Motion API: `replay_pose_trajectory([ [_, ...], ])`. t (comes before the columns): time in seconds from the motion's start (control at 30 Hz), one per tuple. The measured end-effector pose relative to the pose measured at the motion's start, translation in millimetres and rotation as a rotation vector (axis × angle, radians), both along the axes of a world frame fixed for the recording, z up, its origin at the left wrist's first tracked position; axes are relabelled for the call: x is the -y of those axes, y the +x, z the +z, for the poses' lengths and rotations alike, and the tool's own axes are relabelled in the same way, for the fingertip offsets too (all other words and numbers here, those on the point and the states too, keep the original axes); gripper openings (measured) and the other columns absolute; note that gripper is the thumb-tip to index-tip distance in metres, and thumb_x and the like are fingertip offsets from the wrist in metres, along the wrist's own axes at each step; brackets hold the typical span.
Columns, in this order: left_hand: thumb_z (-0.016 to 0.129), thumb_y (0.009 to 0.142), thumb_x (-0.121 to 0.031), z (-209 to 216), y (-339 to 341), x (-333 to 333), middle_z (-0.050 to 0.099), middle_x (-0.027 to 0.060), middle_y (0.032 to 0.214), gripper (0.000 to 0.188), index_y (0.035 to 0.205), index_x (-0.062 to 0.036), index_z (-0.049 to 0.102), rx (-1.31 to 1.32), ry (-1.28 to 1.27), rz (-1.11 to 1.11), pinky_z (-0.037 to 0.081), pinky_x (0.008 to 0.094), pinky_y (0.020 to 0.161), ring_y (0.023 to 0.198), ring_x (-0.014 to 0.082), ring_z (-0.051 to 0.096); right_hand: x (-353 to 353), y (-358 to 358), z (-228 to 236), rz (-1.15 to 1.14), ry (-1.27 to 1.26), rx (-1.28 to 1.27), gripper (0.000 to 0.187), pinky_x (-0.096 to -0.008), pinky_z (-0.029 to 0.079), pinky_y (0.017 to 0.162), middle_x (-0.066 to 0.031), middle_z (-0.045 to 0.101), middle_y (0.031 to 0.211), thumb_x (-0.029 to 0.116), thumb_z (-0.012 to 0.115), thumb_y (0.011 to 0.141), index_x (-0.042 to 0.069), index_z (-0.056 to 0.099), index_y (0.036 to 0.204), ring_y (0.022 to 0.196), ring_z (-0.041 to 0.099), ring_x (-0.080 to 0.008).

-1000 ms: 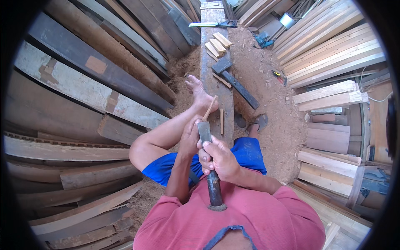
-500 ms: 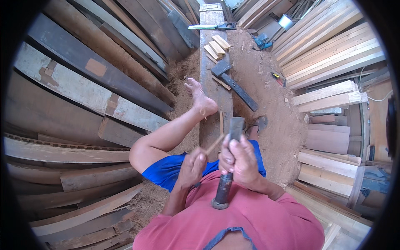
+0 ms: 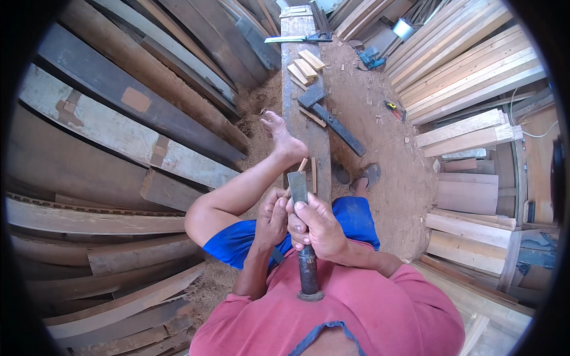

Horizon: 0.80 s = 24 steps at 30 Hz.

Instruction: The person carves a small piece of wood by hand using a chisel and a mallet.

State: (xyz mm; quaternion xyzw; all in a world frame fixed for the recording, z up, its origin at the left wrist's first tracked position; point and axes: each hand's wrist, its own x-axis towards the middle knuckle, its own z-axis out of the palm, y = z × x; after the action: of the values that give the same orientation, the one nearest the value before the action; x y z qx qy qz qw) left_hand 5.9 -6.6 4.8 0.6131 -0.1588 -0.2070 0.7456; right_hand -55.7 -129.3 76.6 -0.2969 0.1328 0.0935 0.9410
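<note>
Hammering over the beam point(image 3: 306, 127)
Right hand point(image 3: 317, 228) is gripping the hammer point(image 3: 301, 228) — grip closed on its handle; left hand point(image 3: 272, 216) is pinching a thin stick point(image 3: 295, 177) beside the hammer.

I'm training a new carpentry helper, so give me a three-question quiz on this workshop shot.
1. True or false: the right hand grips the hammer by its handle.
2. What does the left hand hold: A) a thin wooden stick, B) a saw, C) a tape measure?
3. What rests on the long beam just ahead of the hands?

Key: 1 true; 2 A; 3 the person's bare foot.
</note>
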Motion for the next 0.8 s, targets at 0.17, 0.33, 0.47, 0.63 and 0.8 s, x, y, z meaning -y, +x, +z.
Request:
replay_pose_trajectory([
  [0.17, 0.042, 0.104, -0.029, 6, -12, 1, 0.047, -0.0033, 0.067, 0.028, 0.093, -0.0047, 0.050, -0.120, -0.074, -0.080, 0.032, 0.0211, 0.048, 0.054, 0.0040, 0.039, 13, -11, 4, -0.099, -0.017, -0.044, 0.020, -0.0249, 0.043, 0.046, 0.0025, 0.040, 0.067, 0.028, 0.043, 0.103, 0.008, 0.046, 0.104, 0.047, 0.039, -0.0058],
  [0.33, 0.046, 0.102, -0.037, -14, -30, -31, 0.038, -0.0023, 0.060, 0.033, 0.085, -0.0083, 0.047, -0.447, -0.107, -0.058, 0.030, 0.0232, 0.044, 0.048, 0.0073, 0.033, 64, -22, 30, -0.283, -0.114, 0.045, 0.020, -0.0260, 0.041, 0.045, 0.0019, 0.040, 0.064, 0.028, 0.043, 0.102, 0.009, 0.046, 0.104, 0.045, 0.038, -0.0069],
  [0.47, 0.040, 0.103, -0.037, -9, -8, 1, 0.040, -0.0025, 0.059, 0.037, 0.086, -0.0060, 0.051, -0.582, -0.051, 0.022, 0.031, 0.0250, 0.046, 0.049, 0.0080, 0.037, 48, 5, -7, -0.285, 0.015, -0.096, 0.015, -0.0259, 0.042, 0.046, 0.0016, 0.043, 0.068, 0.023, 0.043, 0.102, 0.009, 0.047, 0.104, 0.048, 0.040, -0.0066],
  [0.63, 0.035, 0.104, -0.037, -21, 45, 28, 0.047, -0.0009, 0.068, 0.042, 0.085, -0.0062, 0.055, -0.311, -0.101, 0.015, 0.038, 0.0255, 0.056, 0.061, 0.0088, 0.041, 2, 21, -15, 0.032, 0.083, -0.130, 0.015, -0.0260, 0.043, 0.047, 0.0034, 0.042, 0.068, 0.023, 0.044, 0.102, 0.009, 0.049, 0.104, 0.048, 0.040, -0.0061],
  [0.8, 0.032, 0.105, -0.034, -16, 53, 9, 0.049, 0.0004, 0.074, 0.042, 0.086, -0.0050, 0.056, -0.013, 0.314, -0.076, 0.041, 0.0283, 0.065, 0.071, 0.0110, 0.043, -6, 8, -11, 0.064, 0.015, -0.058, 0.017, -0.0254, 0.041, 0.046, 0.0035, 0.040, 0.066, 0.025, 0.042, 0.103, 0.009, 0.046, 0.103, 0.047, 0.038, -0.0057],
])
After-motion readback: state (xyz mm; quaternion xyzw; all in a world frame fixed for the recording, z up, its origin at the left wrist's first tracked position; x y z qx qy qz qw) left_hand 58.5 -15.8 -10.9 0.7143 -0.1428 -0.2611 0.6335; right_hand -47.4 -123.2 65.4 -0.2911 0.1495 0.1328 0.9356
